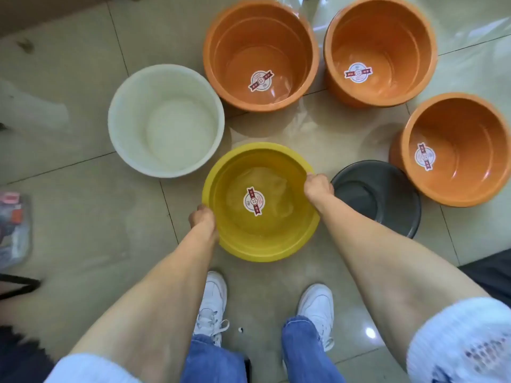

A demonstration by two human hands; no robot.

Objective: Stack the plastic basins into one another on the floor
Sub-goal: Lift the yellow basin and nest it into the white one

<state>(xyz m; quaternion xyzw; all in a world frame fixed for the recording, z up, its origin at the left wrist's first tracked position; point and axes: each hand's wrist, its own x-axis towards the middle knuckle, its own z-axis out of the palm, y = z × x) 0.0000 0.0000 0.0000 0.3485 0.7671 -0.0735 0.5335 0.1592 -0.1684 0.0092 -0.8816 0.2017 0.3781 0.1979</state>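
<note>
- The tiled floor (83, 217) carries six basins spread in a loose ring ahead of my feet, all mouth-up, none clearly nested in another yet, so I judge the stacking barely begun.
- Largest are three orange basins: the far-left orange basin (235, 31), the far-right orange basin (387, 29) just beside it, and the near-right orange basin (470, 120), set apart toward my right.
- The white basin (132, 120) sits to my left, its rim close to the far-left orange one.
- The dark grey basin (392, 183) lies low on my right, partly hidden under my right forearm, its rim close to the near-right orange one.
- The yellow basin (276, 244) is straight ahead between both arms; whether it is lifted or resting on the floor I cannot tell.
- My left hand (203, 219) has its grip closed on the yellow rim at the near-left; my right hand (318, 186) is clamped on the rim at the far-right, roughly opposite.
- What the next move turns on: the grey basin lies directly right of the held one, nearest the right hand. The basins are round, so only keeping the mouth level matters.
</note>
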